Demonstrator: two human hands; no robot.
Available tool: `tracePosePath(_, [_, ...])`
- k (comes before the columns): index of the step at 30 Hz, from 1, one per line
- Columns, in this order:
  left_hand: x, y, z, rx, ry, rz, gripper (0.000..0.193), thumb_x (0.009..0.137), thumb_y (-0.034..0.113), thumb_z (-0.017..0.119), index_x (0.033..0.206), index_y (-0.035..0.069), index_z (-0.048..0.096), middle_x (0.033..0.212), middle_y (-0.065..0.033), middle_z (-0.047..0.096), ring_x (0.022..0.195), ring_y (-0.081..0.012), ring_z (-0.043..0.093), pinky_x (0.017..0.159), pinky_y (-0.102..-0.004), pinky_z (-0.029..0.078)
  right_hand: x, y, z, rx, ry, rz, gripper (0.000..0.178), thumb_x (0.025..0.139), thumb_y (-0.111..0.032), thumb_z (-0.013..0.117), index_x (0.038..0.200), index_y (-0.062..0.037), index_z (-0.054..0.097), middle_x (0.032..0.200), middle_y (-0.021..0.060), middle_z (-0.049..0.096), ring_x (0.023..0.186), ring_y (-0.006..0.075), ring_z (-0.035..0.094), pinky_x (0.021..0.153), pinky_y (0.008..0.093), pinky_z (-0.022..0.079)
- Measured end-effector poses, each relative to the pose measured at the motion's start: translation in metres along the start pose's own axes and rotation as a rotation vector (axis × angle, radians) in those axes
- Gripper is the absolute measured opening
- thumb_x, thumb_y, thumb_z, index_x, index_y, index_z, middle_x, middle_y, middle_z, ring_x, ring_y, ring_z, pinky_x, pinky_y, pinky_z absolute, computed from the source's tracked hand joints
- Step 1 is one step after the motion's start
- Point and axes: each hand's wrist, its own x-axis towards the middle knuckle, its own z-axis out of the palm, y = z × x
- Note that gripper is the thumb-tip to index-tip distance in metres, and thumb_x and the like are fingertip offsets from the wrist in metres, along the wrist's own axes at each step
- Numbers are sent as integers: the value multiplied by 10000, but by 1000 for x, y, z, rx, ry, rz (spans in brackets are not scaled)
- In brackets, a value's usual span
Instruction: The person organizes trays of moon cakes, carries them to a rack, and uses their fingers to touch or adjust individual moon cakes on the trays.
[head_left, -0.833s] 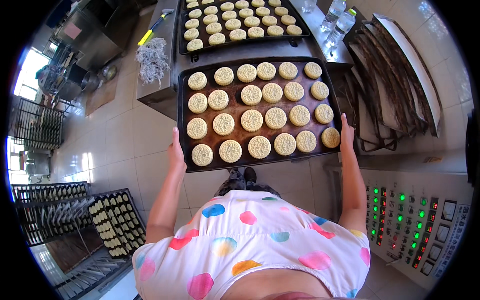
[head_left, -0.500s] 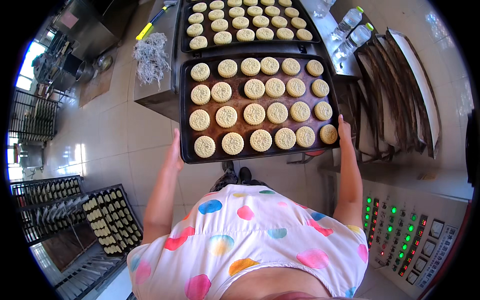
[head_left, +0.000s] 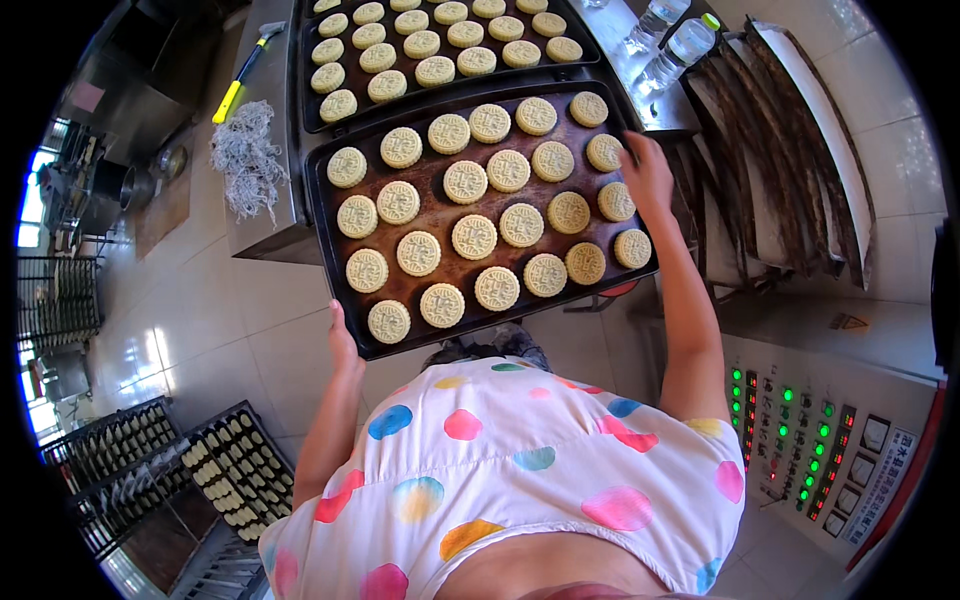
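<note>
Because the baking tray (head_left: 330,215) carries loose round pastries (head_left: 474,236), you keep it level: left hand (head_left: 343,340) grips its near-left corner, right hand (head_left: 648,172) clasps the right rim, above the steel desk (head_left: 268,205) edge.

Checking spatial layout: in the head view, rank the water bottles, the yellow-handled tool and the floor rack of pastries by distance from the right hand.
From the right hand:
1. Water bottles, just beyond, upper right.
2. Yellow-handled tool, far counter's upper left.
3. Floor rack of pastries, lower left.
</note>
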Motion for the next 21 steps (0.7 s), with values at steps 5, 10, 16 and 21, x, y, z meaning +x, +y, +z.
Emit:
tracePosePath(5, [-13,10,9,-9,-4,9,649,889,502,493,1207,-64,481,1172,-133,569,1032,-226,572,915,-346,452,64,-47,43,-49,-309,-222,558,732,-384,694,1171,-91,514,1111,148,545,997,334,559,832,400,470])
tracePosePath(10, [-13,10,4,-17,27,11,623,896,476,499,1200,-68,486,1156,-136,579,1006,-217,588,891,-329,470,94,-50,82,-133,-572,-279,726,660,-458,733,1237,-118,454,1145,167,506,1023,346,550,849,414,476])
tracePosePath(16, [-6,3,-6,24,66,-37,691,859,528,527,1199,-73,489,1145,-140,584,1018,-220,580,904,-335,456,104,-65,96,-286,-672,-418,712,634,-416,746,1244,-180,467,1114,163,508,1051,324,530,865,425,456])
tracePosePath(21, [8,-3,-5,-3,3,-32,628,886,503,493,1234,-19,479,1197,-114,566,1063,-218,566,931,-353,445,111,-72,98,-497,-701,-501,658,645,-347,729,1237,-175,498,1091,140,533,1011,302,552,840,402,444])
